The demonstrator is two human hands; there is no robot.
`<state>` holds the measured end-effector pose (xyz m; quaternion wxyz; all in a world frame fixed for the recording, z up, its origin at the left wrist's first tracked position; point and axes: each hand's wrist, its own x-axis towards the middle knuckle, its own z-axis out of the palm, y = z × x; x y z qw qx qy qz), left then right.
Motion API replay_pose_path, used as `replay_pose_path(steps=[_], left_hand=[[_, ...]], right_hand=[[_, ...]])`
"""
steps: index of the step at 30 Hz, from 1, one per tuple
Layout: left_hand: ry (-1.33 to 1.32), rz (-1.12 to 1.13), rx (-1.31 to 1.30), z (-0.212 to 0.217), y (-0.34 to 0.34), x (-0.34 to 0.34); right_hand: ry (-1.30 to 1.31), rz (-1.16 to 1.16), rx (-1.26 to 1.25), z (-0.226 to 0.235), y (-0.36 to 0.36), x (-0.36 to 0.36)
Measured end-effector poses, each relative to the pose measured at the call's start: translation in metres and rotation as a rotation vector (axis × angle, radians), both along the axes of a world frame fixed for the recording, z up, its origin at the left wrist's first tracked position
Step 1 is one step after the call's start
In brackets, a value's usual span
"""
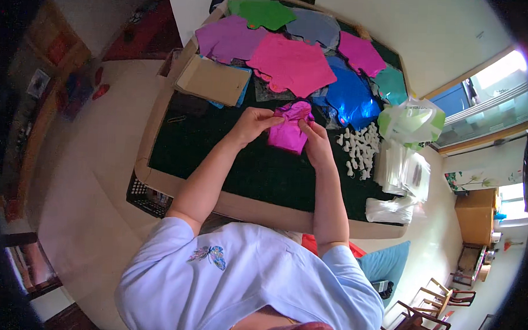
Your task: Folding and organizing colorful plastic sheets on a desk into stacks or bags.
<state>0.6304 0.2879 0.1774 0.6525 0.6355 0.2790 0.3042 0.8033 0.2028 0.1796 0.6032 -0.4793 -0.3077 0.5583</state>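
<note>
A shiny magenta foil balloon (288, 135), flat and folded small, is held between my hands above the dark green table top (217, 163). My left hand (252, 127) pinches its upper left edge between thumb and fingers. On the other side, my right hand (318, 145) grips the upper right edge, thumb on top. Beyond them lie flat foil pieces in several colours, among them a large pink one (293, 64) and a glossy blue one (353, 101). To the right of my right hand, small white string bundles (360, 148) lie in a loose heap.
Cardboard sheets (211, 82) lie at the table's left side. Along the right edge are a white and green plastic bag (411, 118), a stack of clear bags (394, 169) and a crumpled white bag (387, 210). Below the left edge stands a black basket (146, 197).
</note>
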Motion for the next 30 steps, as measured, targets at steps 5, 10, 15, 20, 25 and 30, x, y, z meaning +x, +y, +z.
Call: replay_pose_path(steps=[5,10,15,20,25,30], left_hand=[[-0.108,0.069,-0.070,-0.006,-0.003,0.002],[-0.037,0.014,-0.135,-0.008,0.003,-0.005],[-0.047,-0.065,-0.118,-0.013,0.007,-0.010],[-0.005,-0.111,-0.234,-0.001,0.001,-0.013],[0.015,-0.372,-0.579,0.007,0.002,-0.021],[0.075,-0.453,-0.377,-0.001,-0.006,-0.017]], right_hand=[[-0.035,0.001,0.027,-0.008,0.003,-0.004],[-0.019,-0.009,-0.003,-0.007,0.004,-0.008],[0.019,-0.009,-0.004,-0.004,0.004,-0.009],[0.043,-0.051,0.047,-0.004,0.002,-0.010],[0.318,-0.133,0.089,-0.004,0.000,0.004],[0.288,-0.152,0.126,-0.003,0.001,0.002]])
